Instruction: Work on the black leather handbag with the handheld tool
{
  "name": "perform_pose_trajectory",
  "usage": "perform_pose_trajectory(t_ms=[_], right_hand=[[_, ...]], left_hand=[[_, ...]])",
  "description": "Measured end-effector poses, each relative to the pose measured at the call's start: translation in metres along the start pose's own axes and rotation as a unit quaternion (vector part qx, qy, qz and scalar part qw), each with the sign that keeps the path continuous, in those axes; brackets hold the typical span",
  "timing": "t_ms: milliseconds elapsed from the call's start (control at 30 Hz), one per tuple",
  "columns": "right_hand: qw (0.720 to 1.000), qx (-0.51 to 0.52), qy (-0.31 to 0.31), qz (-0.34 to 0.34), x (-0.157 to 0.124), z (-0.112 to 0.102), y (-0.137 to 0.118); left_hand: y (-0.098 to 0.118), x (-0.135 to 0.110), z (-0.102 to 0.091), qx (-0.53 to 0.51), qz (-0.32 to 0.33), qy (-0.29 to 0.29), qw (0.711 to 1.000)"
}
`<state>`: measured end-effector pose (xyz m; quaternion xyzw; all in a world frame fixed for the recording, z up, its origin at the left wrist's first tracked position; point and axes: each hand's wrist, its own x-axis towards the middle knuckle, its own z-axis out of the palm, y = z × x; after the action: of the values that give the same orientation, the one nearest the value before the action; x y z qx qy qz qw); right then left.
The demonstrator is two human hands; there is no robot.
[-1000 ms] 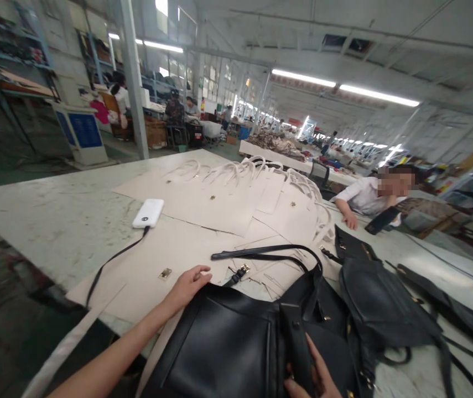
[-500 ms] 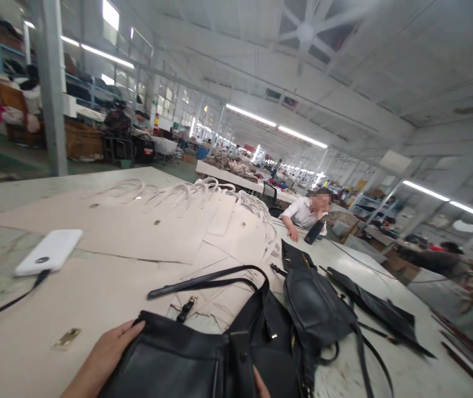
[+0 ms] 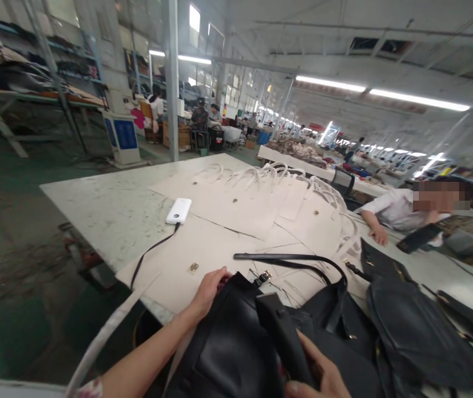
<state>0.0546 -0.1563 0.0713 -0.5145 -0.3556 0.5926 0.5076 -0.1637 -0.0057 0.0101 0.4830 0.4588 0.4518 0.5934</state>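
Head view, left hand (image 3: pixel 209 288) and right hand (image 3: pixel 319 373) gripping black bag (image 3: pixel 236 348)

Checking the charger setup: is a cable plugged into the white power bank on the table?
Yes, a dark cable runs from the white power bank toward the table edge.

Left hand (image 3: pixel 209 288) grips black bag (image 3: pixel 236 348) rim; right hand (image 3: pixel 321 373) holds flap.
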Motion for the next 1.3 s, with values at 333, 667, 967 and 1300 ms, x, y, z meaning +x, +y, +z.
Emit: perform_pose_trajectory(t_ms=[333,667,967,1300], right_hand=[[0.992,-0.004,-0.105,0.063,0.04,0.05,0.015],[0.999,-0.053,0.005,0.0,0.04,0.067,-0.006],[0.993,0.042,-0.099,0.048,0.033,0.075,0.008],[0.991,0.068,-0.114,0.018,0.087,0.081,-0.004]], left_hand=[[-0.011,0.001,-0.001,0.005,-0.023,0.01,1.0],[-0.013,0.012,0.007,-0.003,-0.029,0.06,0.998],[-0.009,0.008,0.004,-0.069,-0.035,0.019,0.997],[-0.004,0.0,-0.005,-0.143,-0.014,-0.046,0.989]])
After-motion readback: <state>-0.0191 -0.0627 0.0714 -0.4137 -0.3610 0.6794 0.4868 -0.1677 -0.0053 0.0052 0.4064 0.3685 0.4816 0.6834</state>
